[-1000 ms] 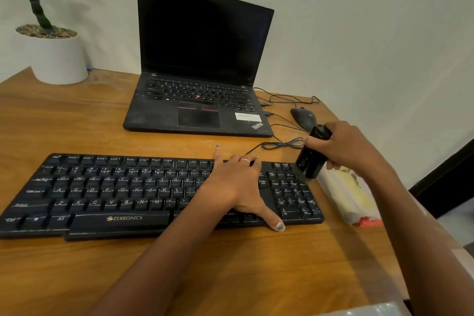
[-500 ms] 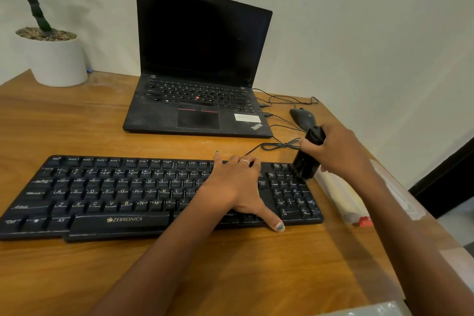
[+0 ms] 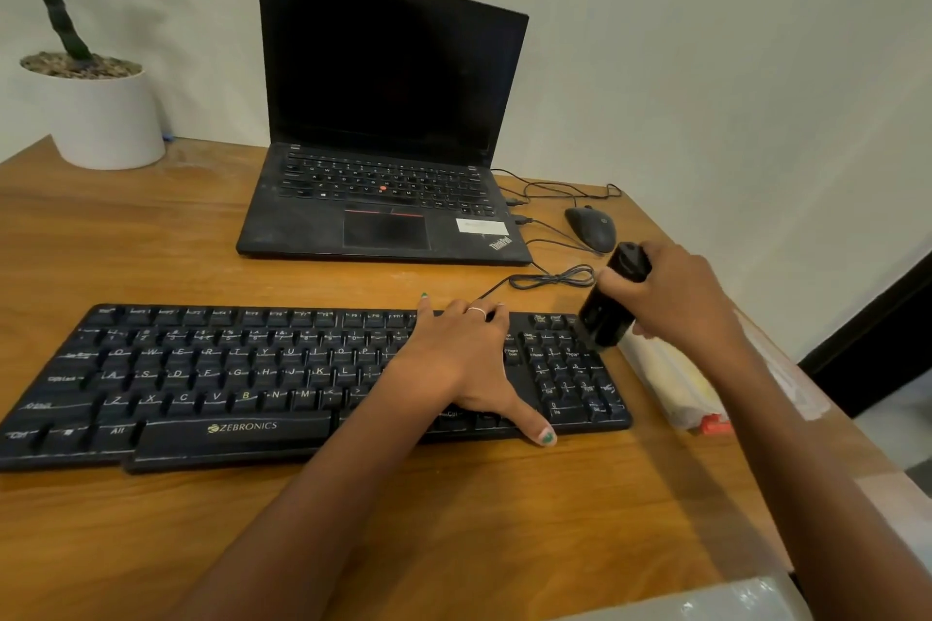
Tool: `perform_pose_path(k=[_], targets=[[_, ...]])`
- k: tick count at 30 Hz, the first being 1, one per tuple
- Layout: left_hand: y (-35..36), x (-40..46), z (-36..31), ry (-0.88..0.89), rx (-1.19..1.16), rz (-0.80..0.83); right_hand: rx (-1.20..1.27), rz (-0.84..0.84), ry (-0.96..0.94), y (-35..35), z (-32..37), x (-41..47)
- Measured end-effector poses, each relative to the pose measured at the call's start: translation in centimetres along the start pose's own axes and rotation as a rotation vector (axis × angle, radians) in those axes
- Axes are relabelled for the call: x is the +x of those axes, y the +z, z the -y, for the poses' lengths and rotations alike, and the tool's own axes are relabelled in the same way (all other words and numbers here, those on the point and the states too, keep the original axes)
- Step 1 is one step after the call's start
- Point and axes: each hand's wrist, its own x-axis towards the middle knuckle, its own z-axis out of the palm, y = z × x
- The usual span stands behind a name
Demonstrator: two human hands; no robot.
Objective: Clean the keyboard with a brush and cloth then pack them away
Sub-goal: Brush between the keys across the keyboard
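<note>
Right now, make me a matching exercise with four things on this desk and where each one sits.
Things:
1. brush
2. mouse
3. plant pot
4. left hand

Places:
A. far left corner of the desk
B. flat on the keyboard
C. right of the laptop
D. held in the right hand

Pairs: 1-D, 2-C, 3-A, 4-B

Wooden desk (image 3: 151, 242), warm grain; plain pale wall (image 3: 706, 66) at twelve o'clock; dark doorway edge (image 3: 877, 343) at three o'clock.
</note>
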Motion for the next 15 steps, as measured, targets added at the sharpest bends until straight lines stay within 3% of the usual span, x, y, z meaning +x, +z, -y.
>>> perform_pose_path(k=[5, 9, 13, 15], targets=[[-0.1, 0.0, 0.0, 0.0, -0.004, 0.006, -0.083, 0.151, 0.028, -1.5, 0.3, -0.3], [0.0, 0.1, 0.0, -0.003, -0.001, 0.008, -0.01, -0.016, -0.02, -0.1, 0.1, -0.9], [0.0, 0.0, 0.0, 0.001, -0.005, 0.011, -0.054, 0.126, 0.028, -1.2, 0.2, -0.8], [0.0, 0.1, 0.0, 0.004, -0.001, 0.01, -0.015, 0.06, 0.011, -0.9, 0.0, -0.7]])
